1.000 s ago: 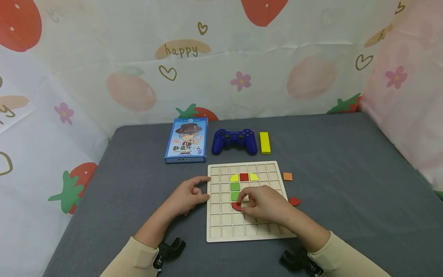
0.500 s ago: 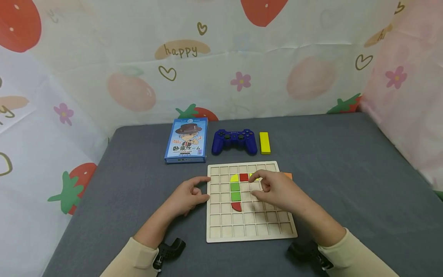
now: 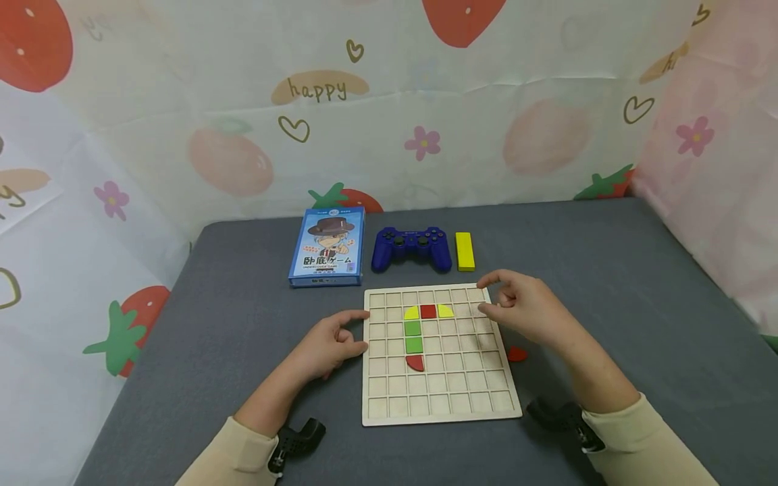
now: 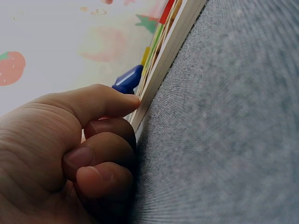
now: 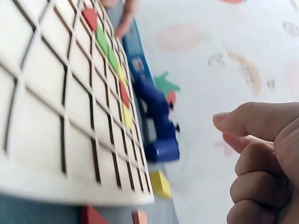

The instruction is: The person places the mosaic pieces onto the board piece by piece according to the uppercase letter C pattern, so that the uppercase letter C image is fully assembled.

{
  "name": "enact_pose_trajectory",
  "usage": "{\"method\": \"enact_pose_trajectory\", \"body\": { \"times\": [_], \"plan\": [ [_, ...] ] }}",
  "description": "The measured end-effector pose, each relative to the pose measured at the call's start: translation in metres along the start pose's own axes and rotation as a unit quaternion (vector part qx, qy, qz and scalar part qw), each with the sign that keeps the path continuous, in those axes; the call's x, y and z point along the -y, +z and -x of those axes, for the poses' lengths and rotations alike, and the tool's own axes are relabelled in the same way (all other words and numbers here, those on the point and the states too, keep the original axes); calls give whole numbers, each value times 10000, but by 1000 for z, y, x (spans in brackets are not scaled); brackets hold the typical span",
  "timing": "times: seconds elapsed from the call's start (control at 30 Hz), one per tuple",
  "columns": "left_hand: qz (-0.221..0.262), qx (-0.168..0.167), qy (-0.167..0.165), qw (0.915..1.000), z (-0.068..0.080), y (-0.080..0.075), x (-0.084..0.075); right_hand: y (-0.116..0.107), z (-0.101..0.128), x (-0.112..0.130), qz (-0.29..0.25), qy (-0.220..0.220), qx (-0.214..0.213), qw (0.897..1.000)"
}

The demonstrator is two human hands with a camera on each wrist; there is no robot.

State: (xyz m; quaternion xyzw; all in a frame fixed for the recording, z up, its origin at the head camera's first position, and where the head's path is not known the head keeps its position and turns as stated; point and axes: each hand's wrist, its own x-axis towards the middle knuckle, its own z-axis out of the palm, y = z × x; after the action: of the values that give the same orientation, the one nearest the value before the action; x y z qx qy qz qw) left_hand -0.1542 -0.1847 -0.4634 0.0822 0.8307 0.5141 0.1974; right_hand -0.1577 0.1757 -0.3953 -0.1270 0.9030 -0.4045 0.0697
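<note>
A wooden grid board [image 3: 440,405] lies on the grey table. In its cells sit two yellow quarter-rounds [image 3: 412,312], a red square [image 3: 428,311], two green squares [image 3: 413,328] and a red half-round [image 3: 416,362]. My left hand [image 3: 355,331] rests at the board's left edge [image 4: 173,42], index finger [image 4: 107,100] touching it and the other fingers curled. My right hand [image 3: 486,295] hovers over the board's top right corner, fingers loosely curled and holding nothing. A loose red piece [image 3: 517,354] lies right of the board. In the right wrist view an orange piece [image 5: 139,217] shows beside it.
Behind the board stand a blue card box [image 3: 328,246], a blue game controller [image 3: 412,248] and a yellow block [image 3: 464,250]. A printed cloth backdrop rises behind and on both sides. Bare grey table stretches to the right and left of the board.
My right hand left the red half-round in its cell and travelled up and right to the board's top right corner, now covering the orange piece. The left hand stayed put.
</note>
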Motion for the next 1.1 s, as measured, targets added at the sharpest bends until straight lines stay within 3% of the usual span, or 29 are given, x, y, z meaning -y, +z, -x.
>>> {"method": "enact_pose_trajectory", "body": {
  "times": [0.33, 0.7, 1.1],
  "plan": [
    [25, 54, 62, 10000, 0, -1, 1, -18, -8, -32, -15, 444, 174, 9989],
    [18, 77, 130, 9999, 0, -1, 0, -14, -12, -57, 410, 746, 433, 9954],
    [33, 71, 137, 9999, -1, -1, 1, -14, -15, -72, 491, 793, 330, 9951]
  ]
}}
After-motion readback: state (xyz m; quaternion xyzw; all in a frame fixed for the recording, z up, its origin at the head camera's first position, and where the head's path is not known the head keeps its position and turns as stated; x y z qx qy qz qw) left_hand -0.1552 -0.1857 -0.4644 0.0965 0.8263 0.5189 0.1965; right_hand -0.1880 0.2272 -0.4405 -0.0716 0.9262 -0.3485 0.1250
